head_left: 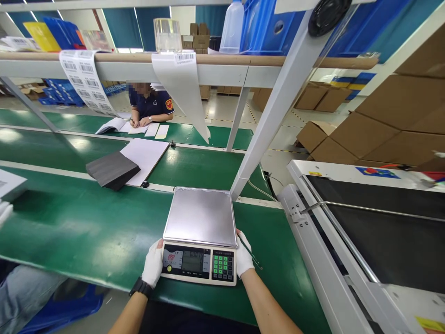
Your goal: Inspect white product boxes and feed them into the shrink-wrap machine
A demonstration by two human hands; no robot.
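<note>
An electronic scale [200,217] with a bare steel platter sits on the green table [86,232] right in front of me. Its front panel carries a display and green keys. My left hand [153,263], in a white glove with a black wristwatch, grips the scale's left front corner. My right hand [243,259], also gloved, holds the scale's right front corner. A thin dark pen-like stick [251,253] lies under or in the right hand's fingers; which one I cannot tell.
A stack of dark grey sheets [113,170] and white paper [146,155] lie farther back. A person in a dark shirt [150,105] writes at the far table. A slanted white frame post [274,111] rises behind the scale. A black conveyor [378,222] runs at right, cardboard boxes [389,125] beyond.
</note>
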